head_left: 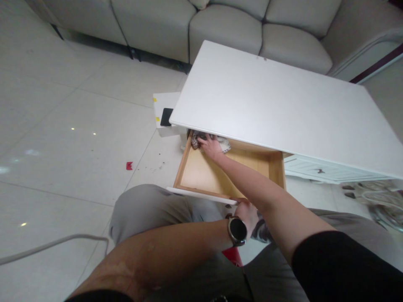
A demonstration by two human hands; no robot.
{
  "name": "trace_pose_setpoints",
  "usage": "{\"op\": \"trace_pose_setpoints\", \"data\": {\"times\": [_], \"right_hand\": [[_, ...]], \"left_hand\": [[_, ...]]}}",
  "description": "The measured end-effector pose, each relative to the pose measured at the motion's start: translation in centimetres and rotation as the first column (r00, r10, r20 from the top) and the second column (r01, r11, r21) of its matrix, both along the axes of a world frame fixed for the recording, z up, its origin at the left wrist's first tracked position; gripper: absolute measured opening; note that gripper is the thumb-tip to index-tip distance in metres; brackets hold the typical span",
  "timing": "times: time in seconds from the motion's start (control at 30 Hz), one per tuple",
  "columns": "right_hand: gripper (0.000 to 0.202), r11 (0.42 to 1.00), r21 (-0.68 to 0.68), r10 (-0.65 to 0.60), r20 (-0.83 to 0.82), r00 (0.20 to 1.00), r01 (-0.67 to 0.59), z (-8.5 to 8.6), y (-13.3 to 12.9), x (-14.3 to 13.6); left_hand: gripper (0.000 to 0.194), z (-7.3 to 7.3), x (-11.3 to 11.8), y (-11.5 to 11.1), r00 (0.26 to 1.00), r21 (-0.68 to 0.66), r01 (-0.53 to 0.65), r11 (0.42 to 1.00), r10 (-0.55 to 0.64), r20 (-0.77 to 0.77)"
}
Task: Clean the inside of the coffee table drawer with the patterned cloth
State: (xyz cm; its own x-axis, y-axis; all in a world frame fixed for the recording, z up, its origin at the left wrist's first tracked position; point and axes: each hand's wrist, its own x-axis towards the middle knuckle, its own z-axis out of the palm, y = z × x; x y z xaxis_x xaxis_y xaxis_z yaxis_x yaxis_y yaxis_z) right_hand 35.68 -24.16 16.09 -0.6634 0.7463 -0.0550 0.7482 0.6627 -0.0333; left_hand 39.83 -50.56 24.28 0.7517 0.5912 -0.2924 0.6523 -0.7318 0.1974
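Note:
A wooden drawer is pulled out of a white coffee table. My right hand reaches into its back left corner, fingers spread over a patterned cloth that lies partly under the tabletop edge. My left hand, with a watch on its wrist, is at the middle of the drawer's front edge; its fingers are mostly hidden behind the wrist and the front panel. The rest of the drawer's bottom shows bare wood.
A grey sofa stands behind the table. Left of the table is a white box with a black item on it. A red scrap and a pale hose lie on the tiled floor. My knees flank the drawer front.

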Motion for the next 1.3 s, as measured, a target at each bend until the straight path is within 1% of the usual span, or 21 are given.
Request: {"op": "trace_pose_setpoints", "data": {"times": [0.1,0.17,0.23,0.3,0.33,0.4,0.47,0.53,0.6,0.67,0.73,0.77,0.83,0.93,0.97,1.0,1.1,1.17,1.23,1.3], "right_hand": [[0.05,0.998,-0.023,0.05,-0.051,0.997,-0.051,-1.1,0.1,1.5],[0.048,0.996,-0.065,0.056,-0.119,0.991,-0.065,-1.8,0.0,3.7],[0.041,0.992,-0.121,0.015,-0.225,0.974,-0.043,-2.2,-0.4,6.8],[0.032,0.985,-0.171,-0.053,-0.315,0.948,-0.002,-2.4,-1.1,10.8],[0.029,0.985,-0.172,-0.075,-0.316,0.946,0.021,-2.3,-1.6,13.0],[0.026,0.985,-0.158,-0.111,-0.265,0.958,0.071,-1.9,-2.9,17.7],[0.027,0.985,-0.096,-0.162,-0.19,0.968,0.146,-1.2,-4.5,22.3],[0.028,0.979,-0.061,-0.2,-0.16,0.967,0.192,-0.5,-6.0,26.1],[0.032,0.974,-0.03,-0.228,-0.141,0.963,0.226,0.0,-7.1,28.6],[0.036,0.972,-0.012,-0.234,-0.125,0.964,0.235,0.2,-7.5,29.5],[0.037,0.975,-0.005,-0.221,-0.109,0.969,0.221,0.1,-7.3,28.7],[0.036,0.978,-0.004,-0.21,-0.102,0.972,0.21,-0.1,-7.0,27.7],[0.034,0.982,-0.001,-0.186,-0.091,0.978,0.187,-0.6,-6.2,24.9],[0.031,0.992,0.007,-0.126,-0.062,0.99,0.127,-0.9,-4.7,18.7],[0.032,0.997,0.03,-0.066,0.023,0.998,0.066,-0.8,-4.2,16.3],[0.035,0.998,0.065,-0.022,0.101,0.995,0.015,-0.6,-3.7,13.7],[0.04,0.996,0.076,0.038,0.119,0.992,-0.048,0.1,-2.2,6.2],[0.042,0.987,0.103,0.102,0.198,0.975,-0.124,0.5,-1.3,1.8],[0.044,0.98,0.128,0.112,0.293,0.95,-0.154,0.8,-0.6,-1.5],[0.046,0.975,0.152,0.095,0.387,0.917,-0.164,0.8,-0.1,-3.5]], "left_hand": [[0.039,0.0,0.0,0.2,0.999,-0.002,0.021,1.0,-0.021,-0.042],[0.038,0.1,0.0,0.4,0.997,-0.027,0.025,0.999,-0.027,-0.066],[0.035,0.4,-0.2,0.7,0.999,-0.055,0.016,0.998,-0.018,-0.04],[0.035,0.7,-0.4,0.9,0.999,-0.069,0.034,0.997,-0.035,-0.016],[0.036,0.8,-0.6,0.9,0.999,-0.059,0.047,0.997,-0.048,-0.017],[0.038,1.1,-0.8,1.0,0.997,-0.025,0.058,0.998,-0.059,-0.046],[0.039,1.2,-0.9,0.9,0.995,-0.014,0.066,0.998,-0.067,-0.069],[0.038,1.2,-0.9,1.0,0.996,-0.017,0.075,0.997,-0.076,-0.051],[0.034,1.1,-0.9,1.0,0.997,-0.02,0.07,0.997,-0.07,-0.012],[0.033,1.1,-0.9,1.0,0.998,-0.021,0.065,0.998,-0.064,0.012],[0.035,1.2,-0.9,1.0,0.996,-0.039,0.092,0.995,-0.092,-0.001],[0.036,1.3,-0.8,1.0,0.994,-0.049,0.11,0.993,-0.11,-0.013],[0.039,1.4,-0.8,1.0,0.99,-0.055,0.131,0.99,-0.134,-0.04],[0.04,1.3,-0.6,0.8,0.99,-0.04,0.125,0.991,-0.127,-0.057],[0.04,1.3,-0.6,0.8,0.991,-0.036,0.118,0.992,-0.119,-0.053],[0.041,1.2,-0.6,0.7,0.993,-0.038,0.109,0.993,-0.111,-0.049],[0.043,1.3,-0.5,0.7,0.994,-0.051,0.1,0.994,-0.102,-0.036],[0.045,1.5,-0.5,0.7,0.992,-0.072,0.106,0.992,-0.111,-0.066],[0.048,1.7,-0.6,0.7,0.989,-0.071,0.11,0.991,-0.116,-0.092],[0.048,1.7,-0.6,0.7,0.986,-0.077,0.124,0.989,-0.132,-0.102]]}}
